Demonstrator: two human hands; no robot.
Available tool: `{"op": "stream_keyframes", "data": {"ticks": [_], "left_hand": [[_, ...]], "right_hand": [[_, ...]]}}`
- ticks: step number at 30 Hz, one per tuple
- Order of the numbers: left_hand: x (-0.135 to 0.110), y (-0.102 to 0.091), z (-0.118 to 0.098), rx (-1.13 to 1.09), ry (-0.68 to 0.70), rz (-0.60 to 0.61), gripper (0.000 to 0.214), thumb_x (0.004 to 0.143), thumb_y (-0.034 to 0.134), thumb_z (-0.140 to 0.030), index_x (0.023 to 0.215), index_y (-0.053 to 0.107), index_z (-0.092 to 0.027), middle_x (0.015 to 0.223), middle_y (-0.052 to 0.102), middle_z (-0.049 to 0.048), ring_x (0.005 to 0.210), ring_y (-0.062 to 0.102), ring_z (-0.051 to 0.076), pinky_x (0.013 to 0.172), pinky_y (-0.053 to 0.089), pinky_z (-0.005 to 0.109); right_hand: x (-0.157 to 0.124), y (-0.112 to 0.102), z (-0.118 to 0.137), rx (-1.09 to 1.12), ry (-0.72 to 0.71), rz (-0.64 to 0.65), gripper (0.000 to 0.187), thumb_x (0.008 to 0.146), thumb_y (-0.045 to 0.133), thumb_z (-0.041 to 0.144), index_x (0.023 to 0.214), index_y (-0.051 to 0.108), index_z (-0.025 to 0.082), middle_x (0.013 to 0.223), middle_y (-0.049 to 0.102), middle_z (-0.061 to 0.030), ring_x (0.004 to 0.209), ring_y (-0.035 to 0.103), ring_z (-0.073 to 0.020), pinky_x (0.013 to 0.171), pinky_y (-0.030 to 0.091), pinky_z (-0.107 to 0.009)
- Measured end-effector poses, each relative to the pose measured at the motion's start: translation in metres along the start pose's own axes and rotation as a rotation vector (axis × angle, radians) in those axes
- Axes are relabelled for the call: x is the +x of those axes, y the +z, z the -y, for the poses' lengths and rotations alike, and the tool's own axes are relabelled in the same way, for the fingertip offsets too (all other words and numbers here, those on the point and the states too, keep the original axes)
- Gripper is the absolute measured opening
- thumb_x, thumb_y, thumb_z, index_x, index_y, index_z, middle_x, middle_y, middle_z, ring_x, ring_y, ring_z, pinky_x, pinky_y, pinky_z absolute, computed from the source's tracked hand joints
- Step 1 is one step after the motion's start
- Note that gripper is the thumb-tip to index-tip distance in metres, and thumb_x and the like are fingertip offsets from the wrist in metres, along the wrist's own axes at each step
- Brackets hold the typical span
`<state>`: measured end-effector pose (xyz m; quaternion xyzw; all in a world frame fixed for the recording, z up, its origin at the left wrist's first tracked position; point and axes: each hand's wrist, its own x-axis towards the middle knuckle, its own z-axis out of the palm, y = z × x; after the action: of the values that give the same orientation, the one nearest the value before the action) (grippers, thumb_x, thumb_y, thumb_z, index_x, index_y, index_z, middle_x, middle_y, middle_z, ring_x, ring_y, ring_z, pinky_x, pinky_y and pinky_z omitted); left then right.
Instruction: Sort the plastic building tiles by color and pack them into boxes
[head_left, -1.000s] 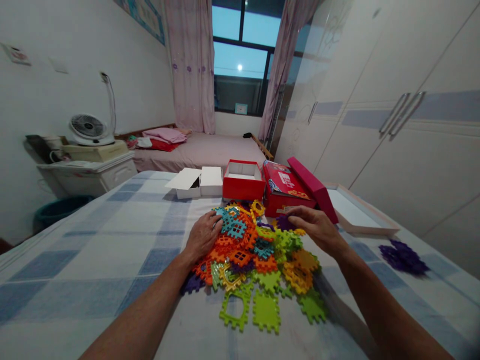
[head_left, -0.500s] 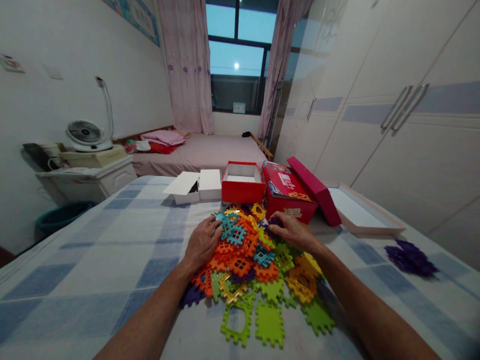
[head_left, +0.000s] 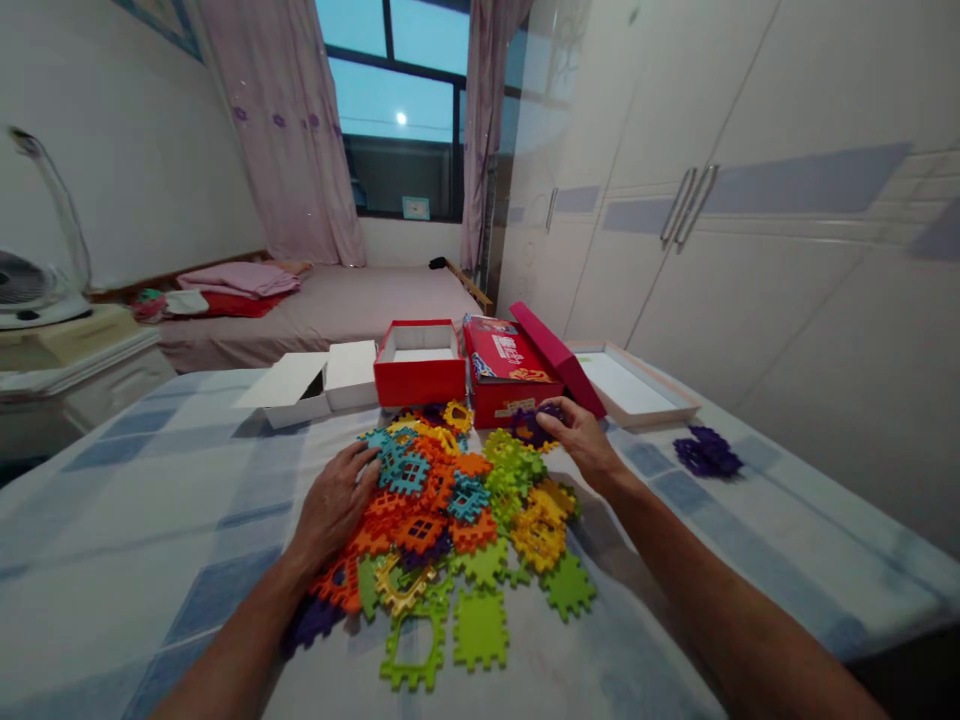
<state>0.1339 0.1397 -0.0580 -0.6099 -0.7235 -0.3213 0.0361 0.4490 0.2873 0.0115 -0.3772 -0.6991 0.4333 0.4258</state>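
A heap of toothed plastic building pieces (head_left: 420, 530) in orange, teal, green, yellow and purple lies on the checked cloth. My left hand (head_left: 339, 500) rests against the heap's left side, fingers stretched over the teal pieces (head_left: 409, 472); it holds nothing that I can see. My right hand (head_left: 574, 435) pinches a purple building piece (head_left: 531, 426) between thumb and fingers, just above the heap's far right edge, in front of the red printed box. Some flat green pieces (head_left: 481, 628) lie at the near side. Apart on the right sits a small pile of purple pieces (head_left: 706, 452).
Behind the heap stand white boxes (head_left: 351, 375), an open red box (head_left: 420, 380) and a red printed box (head_left: 517, 400) with a red lid (head_left: 559, 358) leaning on it. A shallow white tray (head_left: 637, 385) lies right of them. A wardrobe (head_left: 750, 230) lines the right.
My right hand has lifted a purple piece from the heap's far right side. My left hand stays at the left side. The view has turned to the right.
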Motion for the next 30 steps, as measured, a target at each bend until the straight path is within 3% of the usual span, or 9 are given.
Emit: {"op": "stream_keyframes", "data": {"ticks": [5,11,14,16,18,20,23,25,30], "left_hand": [[0.001,0.003,0.007,0.012,0.001,-0.002,0.052,0.089,0.029,-0.049,0.109,0.064,-0.016,0.124,0.059,0.0113,0.115,0.055,0.026,0.104,0.042,0.043],[0.002,0.004,0.009,0.017,0.003,0.012,0.055,0.089,0.028,-0.051,0.110,0.064,-0.016,0.124,0.058,0.0113,0.116,0.055,0.025,0.104,0.042,0.041],[0.002,0.003,0.007,0.020,-0.010,0.014,0.053,0.090,0.028,-0.050,0.111,0.064,-0.016,0.125,0.058,0.0110,0.116,0.055,0.025,0.104,0.042,0.041],[0.001,0.001,0.003,0.015,-0.015,0.011,0.051,0.090,0.030,-0.047,0.111,0.064,-0.016,0.125,0.058,0.0106,0.116,0.055,0.024,0.103,0.042,0.041],[0.000,-0.001,-0.002,0.006,-0.020,0.017,0.049,0.090,0.031,-0.045,0.111,0.064,-0.015,0.125,0.058,0.0111,0.116,0.055,0.024,0.103,0.042,0.041],[-0.001,-0.003,-0.006,0.003,-0.029,0.017,0.046,0.091,0.032,-0.042,0.112,0.064,-0.015,0.125,0.058,0.0114,0.116,0.055,0.024,0.103,0.042,0.041],[0.000,-0.002,-0.010,0.006,-0.045,-0.012,0.043,0.092,0.034,-0.039,0.110,0.065,-0.016,0.125,0.059,0.0114,0.117,0.054,0.024,0.104,0.041,0.042],[0.000,-0.001,-0.011,0.004,-0.047,-0.028,0.041,0.092,0.035,-0.038,0.109,0.065,-0.016,0.124,0.059,0.0114,0.117,0.054,0.024,0.104,0.042,0.042],[-0.001,-0.002,-0.013,0.013,-0.047,-0.024,0.038,0.093,0.036,-0.034,0.111,0.064,-0.015,0.123,0.059,0.0121,0.117,0.054,0.024,0.104,0.042,0.041]], "right_hand": [[-0.009,-0.079,-0.020,-0.140,0.114,-0.178,0.035,0.071,0.058,0.044,0.093,0.058,0.017,0.083,0.066,-0.0037,0.075,0.062,-0.0164,0.068,0.052,-0.031],[-0.003,-0.176,-0.042,-0.571,0.303,-0.506,0.023,0.069,0.057,0.032,0.084,0.064,0.015,0.077,0.067,-0.0081,0.076,0.062,-0.0201,0.068,0.049,-0.032],[0.001,-0.199,-0.044,-0.728,0.359,-0.545,0.018,0.067,0.059,0.028,0.078,0.066,0.016,0.078,0.067,-0.0120,0.082,0.062,-0.0260,0.074,0.046,-0.039],[0.001,-0.198,-0.040,-0.821,0.357,-0.564,0.020,0.067,0.060,0.028,0.081,0.067,0.014,0.091,0.065,-0.0203,0.096,0.059,-0.0340,0.080,0.043,-0.046],[0.000,-0.181,-0.034,-0.928,0.251,-0.557,0.026,0.071,0.058,0.028,0.090,0.067,0.013,0.106,0.061,-0.0269,0.108,0.053,-0.0378,0.086,0.039,-0.049],[-0.002,-0.149,-0.023,-0.948,0.078,-0.426,0.028,0.077,0.051,0.030,0.097,0.065,0.016,0.110,0.061,-0.0233,0.105,0.056,-0.0329,0.086,0.041,-0.044],[-0.005,-0.079,0.001,-0.767,-0.135,-0.023,0.025,0.082,0.047,0.035,0.095,0.064,0.022,0.096,0.067,-0.0084,0.081,0.063,-0.0222,0.076,0.048,-0.036],[-0.002,-0.026,0.017,-0.688,-0.324,0.184,0.024,0.086,0.045,0.033,0.096,0.063,0.022,0.101,0.067,-0.0068,0.089,0.062,-0.0204,0.081,0.047,-0.033],[0.036,0.078,0.039,-0.827,-0.522,0.396,0.030,0.088,0.043,0.020,0.114,0.059,0.018,0.116,0.063,-0.0085,0.110,0.054,-0.0207,0.095,0.041,-0.033]]}}
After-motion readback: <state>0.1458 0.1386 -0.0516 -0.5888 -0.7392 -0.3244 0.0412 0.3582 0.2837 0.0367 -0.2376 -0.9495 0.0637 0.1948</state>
